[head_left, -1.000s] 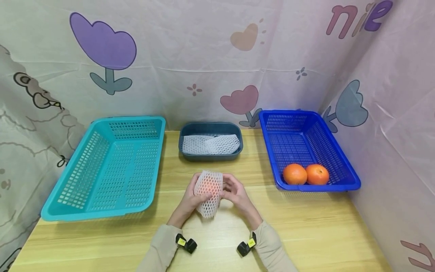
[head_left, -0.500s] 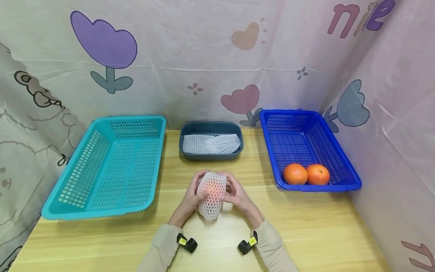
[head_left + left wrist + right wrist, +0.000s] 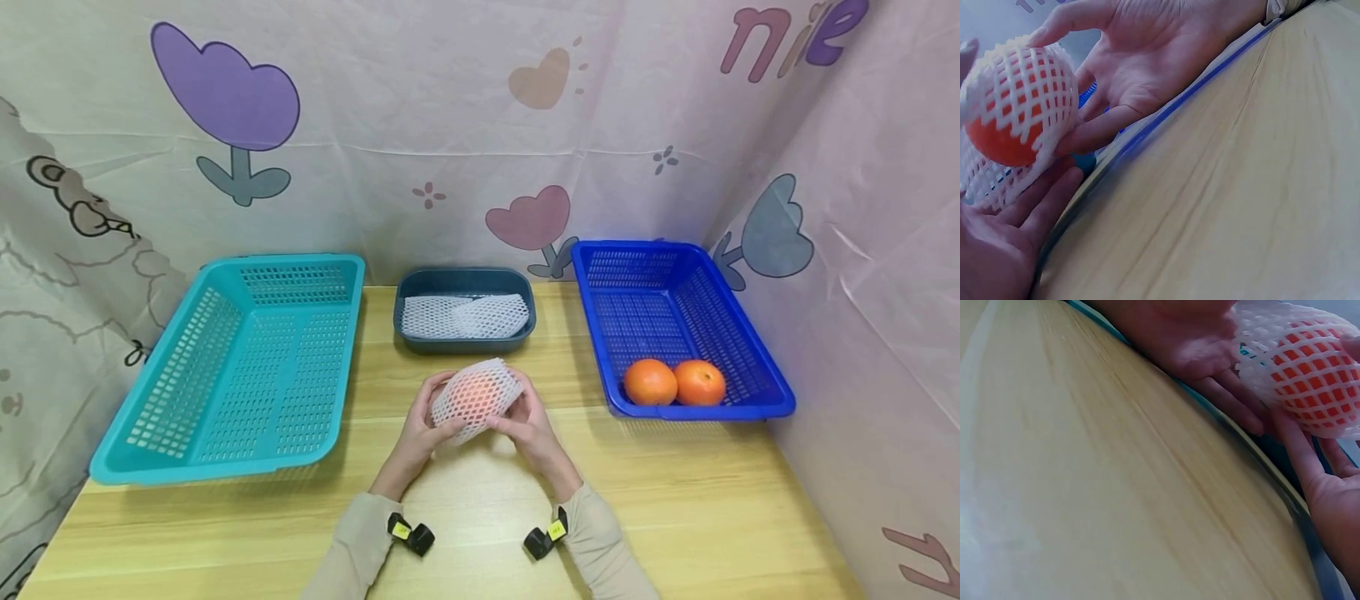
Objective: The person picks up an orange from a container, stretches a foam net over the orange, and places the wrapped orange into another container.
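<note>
In the head view an orange [image 3: 478,395] sits inside a white foam net sleeve [image 3: 447,407], held above the table between both hands. My left hand [image 3: 417,428] grips its left side, thumb in front. From the right, my right hand [image 3: 534,427] holds it the same way. The left wrist view shows bare orange skin [image 3: 1004,145] at the sleeve's open end, with the right hand's fingers [image 3: 1100,130] against the mesh. Mesh covers the fruit's visible side in the right wrist view, and loose net [image 3: 1254,347] extends toward the left hand.
Behind the hands stands a dark tray [image 3: 465,345] with foam net sleeves [image 3: 491,317]. A blue basket [image 3: 633,312] at right holds two oranges [image 3: 651,382] [image 3: 699,382]. The turquoise basket [image 3: 262,375] is at left. A printed cloth [image 3: 420,100] hangs behind the table [image 3: 480,517].
The netted orange has tilted from nearly upright to a slant, its far end turning right and its near end rising. Both hands have shifted slightly away from the body with it.
</note>
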`<state>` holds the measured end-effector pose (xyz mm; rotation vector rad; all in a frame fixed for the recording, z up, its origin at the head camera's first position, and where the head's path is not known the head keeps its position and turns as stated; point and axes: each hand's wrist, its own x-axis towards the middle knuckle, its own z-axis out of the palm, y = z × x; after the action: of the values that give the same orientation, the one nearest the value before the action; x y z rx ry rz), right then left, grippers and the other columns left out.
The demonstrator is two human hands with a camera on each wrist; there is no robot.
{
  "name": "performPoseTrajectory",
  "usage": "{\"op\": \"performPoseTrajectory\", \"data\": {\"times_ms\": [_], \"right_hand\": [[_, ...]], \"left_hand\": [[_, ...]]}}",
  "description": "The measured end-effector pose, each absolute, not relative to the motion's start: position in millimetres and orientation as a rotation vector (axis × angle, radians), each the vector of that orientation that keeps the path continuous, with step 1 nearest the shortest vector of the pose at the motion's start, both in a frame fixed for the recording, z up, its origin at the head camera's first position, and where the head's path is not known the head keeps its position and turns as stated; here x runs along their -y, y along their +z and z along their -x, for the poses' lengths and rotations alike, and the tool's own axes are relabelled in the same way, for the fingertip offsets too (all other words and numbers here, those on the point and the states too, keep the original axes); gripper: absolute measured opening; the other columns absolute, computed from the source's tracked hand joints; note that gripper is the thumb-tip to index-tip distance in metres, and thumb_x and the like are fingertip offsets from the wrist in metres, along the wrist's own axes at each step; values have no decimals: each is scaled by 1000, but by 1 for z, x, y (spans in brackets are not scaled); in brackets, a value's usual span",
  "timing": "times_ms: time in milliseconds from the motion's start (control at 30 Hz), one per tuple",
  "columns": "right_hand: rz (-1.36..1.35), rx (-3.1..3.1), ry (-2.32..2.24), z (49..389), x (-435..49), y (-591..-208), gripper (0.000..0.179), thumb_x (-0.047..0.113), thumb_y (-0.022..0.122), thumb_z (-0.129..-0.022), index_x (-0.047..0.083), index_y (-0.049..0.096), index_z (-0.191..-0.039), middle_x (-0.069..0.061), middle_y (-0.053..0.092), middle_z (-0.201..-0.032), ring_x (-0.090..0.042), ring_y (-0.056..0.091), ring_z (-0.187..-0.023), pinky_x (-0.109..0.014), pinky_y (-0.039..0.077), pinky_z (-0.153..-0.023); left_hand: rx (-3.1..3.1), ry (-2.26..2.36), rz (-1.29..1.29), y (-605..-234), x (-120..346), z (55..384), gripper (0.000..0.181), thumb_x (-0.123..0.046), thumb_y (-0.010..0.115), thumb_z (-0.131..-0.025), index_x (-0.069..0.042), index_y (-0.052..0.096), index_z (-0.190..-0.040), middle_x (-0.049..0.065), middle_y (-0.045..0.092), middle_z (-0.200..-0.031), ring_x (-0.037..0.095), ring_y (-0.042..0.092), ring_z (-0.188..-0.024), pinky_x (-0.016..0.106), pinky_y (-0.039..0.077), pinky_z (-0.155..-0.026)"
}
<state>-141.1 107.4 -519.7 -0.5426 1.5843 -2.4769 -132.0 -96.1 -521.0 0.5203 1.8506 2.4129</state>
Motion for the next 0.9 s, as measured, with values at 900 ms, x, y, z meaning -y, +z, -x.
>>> {"op": "performPoseTrajectory", "data": {"times_ms": [900], "right_hand": [[705, -1741, -2182, 140, -121, -397, 61, 19, 69, -91, 1, 42, -143, -16, 50, -130, -25, 60, -104, -35, 57, -81]], "left_hand": [[-2678, 1657, -1384, -383, 104, 130, 80, -11, 92, -63, -8, 55, -134, 11, 53, -137, 27, 48, -126, 42, 45, -104]]}}
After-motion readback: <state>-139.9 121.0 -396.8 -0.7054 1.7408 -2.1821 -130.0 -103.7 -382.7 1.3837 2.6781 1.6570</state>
